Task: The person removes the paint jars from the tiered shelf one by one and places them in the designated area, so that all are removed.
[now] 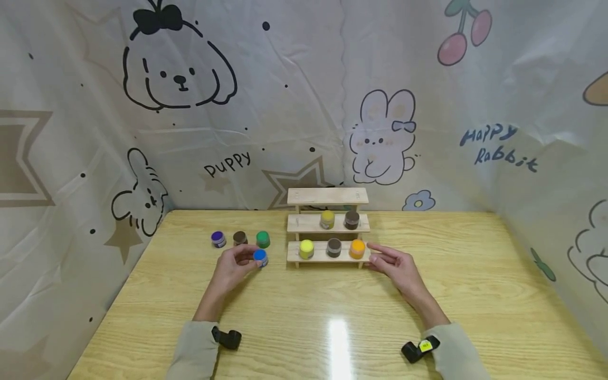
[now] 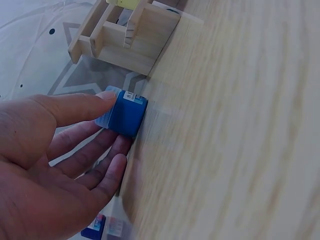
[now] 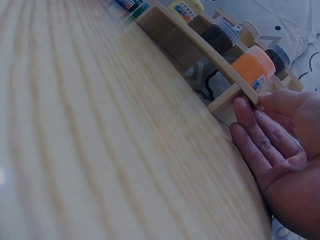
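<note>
Pinching blue jar, left grip has tabletop room toward rack, whose opposite edge right grip pinches.

Both forearms slant inward, and the hands are well apart. The left hand pinches between thumb and fingers. The right hand has its lower fingers stretched, only slightly bent.
</note>
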Demonstrator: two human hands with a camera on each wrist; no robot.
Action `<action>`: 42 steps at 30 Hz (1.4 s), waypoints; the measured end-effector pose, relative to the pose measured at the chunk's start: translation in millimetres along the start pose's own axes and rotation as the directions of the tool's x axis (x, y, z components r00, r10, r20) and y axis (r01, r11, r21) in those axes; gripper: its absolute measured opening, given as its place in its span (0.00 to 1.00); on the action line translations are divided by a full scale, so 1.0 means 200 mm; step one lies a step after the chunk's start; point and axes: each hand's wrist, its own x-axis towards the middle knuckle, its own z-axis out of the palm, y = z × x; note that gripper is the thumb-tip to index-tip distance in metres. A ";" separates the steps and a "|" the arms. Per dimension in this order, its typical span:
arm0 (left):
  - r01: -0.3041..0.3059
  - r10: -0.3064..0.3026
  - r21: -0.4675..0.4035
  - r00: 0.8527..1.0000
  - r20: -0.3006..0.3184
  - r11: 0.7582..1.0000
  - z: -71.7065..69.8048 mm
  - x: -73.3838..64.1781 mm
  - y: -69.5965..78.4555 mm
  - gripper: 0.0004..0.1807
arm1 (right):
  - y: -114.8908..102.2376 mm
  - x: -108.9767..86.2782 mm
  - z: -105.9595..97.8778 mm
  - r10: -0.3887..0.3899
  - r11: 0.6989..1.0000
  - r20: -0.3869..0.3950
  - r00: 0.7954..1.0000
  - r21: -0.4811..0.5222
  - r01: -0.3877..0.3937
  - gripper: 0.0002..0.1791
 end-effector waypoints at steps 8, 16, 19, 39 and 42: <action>-0.012 0.012 0.002 1.000 0.003 1.000 0.01 0.02 -0.01 0.19 | 0.00 0.01 -0.01 0.005 1.000 -0.010 1.000 -0.012 -0.005 0.24; -0.035 0.035 -0.026 0.999 -0.002 0.999 0.00 0.01 0.01 0.21 | -0.01 0.01 -0.01 0.003 1.000 0.000 1.000 -0.004 -0.003 0.24; -0.063 0.062 -0.015 0.998 -0.032 0.998 0.00 0.01 0.03 0.19 | -0.01 0.01 -0.01 0.002 1.000 -0.002 1.000 -0.010 -0.002 0.24; -0.363 0.373 0.085 0.915 -0.156 0.928 0.13 -0.01 0.22 0.14 | -0.01 0.00 0.01 0.013 1.000 0.000 1.000 -0.006 -0.013 0.24; -0.356 0.361 0.059 0.921 -0.147 0.933 0.16 -0.01 0.25 0.14 | -0.01 0.00 0.00 0.007 1.000 -0.001 1.000 0.000 -0.007 0.24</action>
